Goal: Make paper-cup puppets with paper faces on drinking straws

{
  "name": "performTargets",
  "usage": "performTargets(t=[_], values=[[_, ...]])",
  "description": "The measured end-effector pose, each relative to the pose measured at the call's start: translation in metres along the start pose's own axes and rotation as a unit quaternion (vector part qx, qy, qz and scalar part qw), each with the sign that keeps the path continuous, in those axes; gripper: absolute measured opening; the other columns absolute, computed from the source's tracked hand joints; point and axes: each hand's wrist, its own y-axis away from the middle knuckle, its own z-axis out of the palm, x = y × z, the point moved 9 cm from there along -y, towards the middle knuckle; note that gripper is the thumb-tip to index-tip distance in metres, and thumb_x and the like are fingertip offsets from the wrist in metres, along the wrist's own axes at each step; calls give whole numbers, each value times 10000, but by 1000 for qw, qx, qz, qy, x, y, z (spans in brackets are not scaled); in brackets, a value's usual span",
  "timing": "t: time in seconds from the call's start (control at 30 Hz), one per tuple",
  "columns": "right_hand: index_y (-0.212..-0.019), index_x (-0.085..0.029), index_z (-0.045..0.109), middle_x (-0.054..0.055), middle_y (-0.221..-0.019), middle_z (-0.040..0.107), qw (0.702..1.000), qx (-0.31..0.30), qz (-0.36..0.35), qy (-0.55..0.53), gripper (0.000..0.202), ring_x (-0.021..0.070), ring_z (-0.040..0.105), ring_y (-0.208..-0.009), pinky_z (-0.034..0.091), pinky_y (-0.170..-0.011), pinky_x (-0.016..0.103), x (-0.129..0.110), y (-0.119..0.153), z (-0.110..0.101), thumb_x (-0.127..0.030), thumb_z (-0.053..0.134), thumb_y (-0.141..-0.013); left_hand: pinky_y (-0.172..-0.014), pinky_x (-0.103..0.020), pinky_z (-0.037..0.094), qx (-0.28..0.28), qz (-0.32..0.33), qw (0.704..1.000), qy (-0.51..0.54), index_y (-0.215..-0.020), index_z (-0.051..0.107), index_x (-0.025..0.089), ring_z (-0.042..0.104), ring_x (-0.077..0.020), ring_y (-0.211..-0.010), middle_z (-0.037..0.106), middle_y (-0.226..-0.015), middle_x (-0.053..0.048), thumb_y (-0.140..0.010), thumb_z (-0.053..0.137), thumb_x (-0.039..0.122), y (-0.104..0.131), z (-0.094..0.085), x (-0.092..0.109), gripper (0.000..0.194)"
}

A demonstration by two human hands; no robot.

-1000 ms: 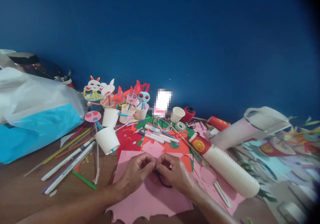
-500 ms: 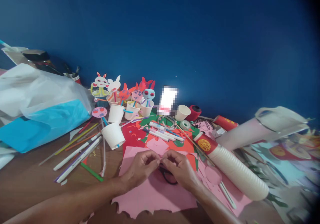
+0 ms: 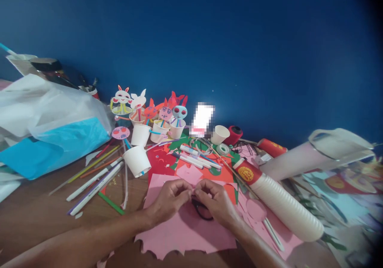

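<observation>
My left hand (image 3: 171,198) and my right hand (image 3: 214,199) meet fingertip to fingertip above a pink paper sheet (image 3: 179,236) with a scalloped near edge. Both are closed in a pinch. Whatever lies between the fingertips is too small and covered to name. Under my right hand, a black loop (image 3: 205,212), perhaps a scissors handle, rests on the pink sheet. Just beyond my hands is a small pink paper piece (image 3: 189,173) on orange paper (image 3: 226,176). Several white markers (image 3: 191,160) lie behind it.
Paper cups with paper animal faces (image 3: 165,112) stand at the back left, near a tipped white cup (image 3: 137,161). Markers and coloured sticks (image 3: 95,184) lie left, beside a plastic bag (image 3: 68,112). A long stack of paper cups (image 3: 284,204) lies right. A lit phone (image 3: 202,119) leans behind.
The whole view has shifted very slightly, with objects sitting a little further right. My hands keep the same pinched pose over the pink sheet.
</observation>
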Motion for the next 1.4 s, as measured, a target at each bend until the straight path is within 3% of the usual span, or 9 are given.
performTargets(t=[0.6, 0.8, 0.93, 1.0, 1.13, 1.2, 1.3, 1.4], values=[[-727, -161, 535, 6, -675, 542, 999, 21, 5, -37, 200, 129, 506, -630, 412, -593, 228, 7, -3, -6, -344, 510, -806, -512, -200, 351, -8, -10, 999, 33, -727, 574, 141, 435, -79, -515, 533, -570, 19, -767, 503, 251, 0, 1, -6, 137], [-728, -169, 526, -3, -646, 522, 997, 36, 28, -55, 221, 129, 497, -606, 419, -569, 232, 12, -6, -8, -385, 539, -777, -540, -209, 372, -42, 32, 998, -34, -684, 599, 135, 476, -98, -568, 558, -605, -5, -755, 513, 248, 8, 10, 8, 158], [-724, -168, 532, -3, -657, 539, 998, 28, 25, -49, 204, 127, 508, -619, 411, -571, 226, 10, -6, -7, -363, 536, -781, -524, -206, 383, -78, 75, 989, -97, -588, 589, 136, 499, -98, -536, 569, -551, -10, -765, 513, 301, 10, 9, 34, 254], [-716, -164, 534, -8, -642, 532, 998, 30, 17, -48, 204, 117, 497, -600, 401, -563, 220, 9, -7, -7, -354, 529, -788, -514, -210, 387, -65, 96, 989, -96, -562, 574, 134, 500, -97, -512, 555, -525, -15, -807, 440, 349, 5, -6, 54, 352], [-730, -160, 539, -2, -670, 539, 999, 32, -2, -41, 211, 112, 477, -602, 380, -560, 215, 8, -8, -7, -358, 516, -799, -542, -220, 400, 74, 116, 979, -149, -611, 572, 127, 511, -101, -525, 560, -539, -13, -824, 395, 385, -9, -75, 100, 379], [-736, -161, 539, -1, -671, 537, 999, 35, -2, -31, 221, 113, 468, -593, 370, -549, 214, 9, -8, -7, -370, 512, -801, -539, -209, 386, 87, 97, 961, -242, -644, 583, 133, 510, -97, -548, 586, -599, -2, -786, 467, 383, -10, -105, 118, 310], [-728, -163, 532, 3, -661, 531, 999, 39, 2, -23, 231, 125, 479, -602, 378, -552, 218, 11, -8, -7, -382, 511, -799, -555, -211, 363, 50, 53, 896, -437, -761, 641, 164, 525, -117, -615, 622, -681, 8, -715, 552, 370, -4, -140, 130, 229], [-732, -167, 526, 13, -694, 548, 999, 33, 5, -28, 218, 135, 502, -644, 399, -589, 227, 11, -9, -4, -370, 502, -808, -511, -213, 311, 42, -11, 830, -556, -809, 667, 171, 486, -97, -515, 611, -608, 22, -692, 555, 381, 5, -176, 128, 265]])
